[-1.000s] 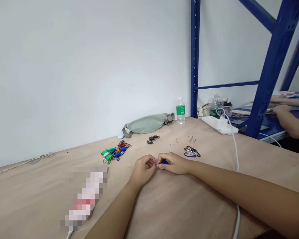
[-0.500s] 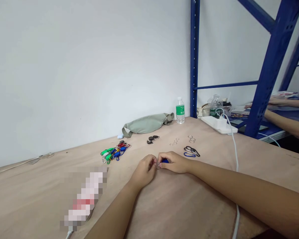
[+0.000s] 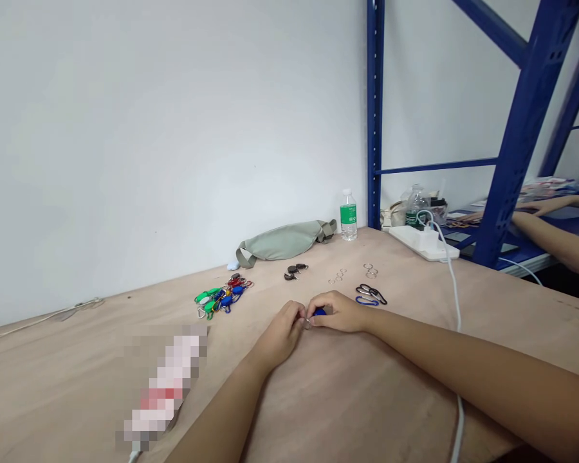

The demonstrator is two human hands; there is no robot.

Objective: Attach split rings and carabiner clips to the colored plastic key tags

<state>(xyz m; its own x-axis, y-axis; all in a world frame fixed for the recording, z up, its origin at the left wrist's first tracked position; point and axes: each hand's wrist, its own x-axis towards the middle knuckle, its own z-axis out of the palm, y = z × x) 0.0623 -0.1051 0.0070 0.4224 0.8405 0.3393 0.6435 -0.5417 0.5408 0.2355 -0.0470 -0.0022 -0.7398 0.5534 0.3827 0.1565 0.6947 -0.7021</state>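
Your left hand (image 3: 280,335) and right hand (image 3: 338,313) meet on the table (image 3: 405,392) with the fingertips pressed together. The right grip pinches one blue key tag (image 3: 320,312). The left grip pinches one small metal ring (image 3: 307,323) at the edge of the tag; the fingers partly hide the ring.

Count the items on the table ahead of your hands:
- One heap of green, blue and red key tags (image 3: 222,297), too tangled to count.
- At least two dark fobs (image 3: 295,272).
- Two small clusters of split rings (image 3: 338,277), each too small to count exactly.
- Two black carabiners (image 3: 371,294) and one blue carabiner (image 3: 365,301).
- One pale green waist bag (image 3: 284,242).
- One water bottle (image 3: 348,215).
- One white power strip (image 3: 423,244) with one white cable (image 3: 456,299).

To the right, behind the blue steel shelving upright (image 3: 511,167), a co-worker's two hands (image 3: 545,207) rest at a blue table.

Since the earlier frame, your grips hold the same pinch. The co-worker's hands have shifted.
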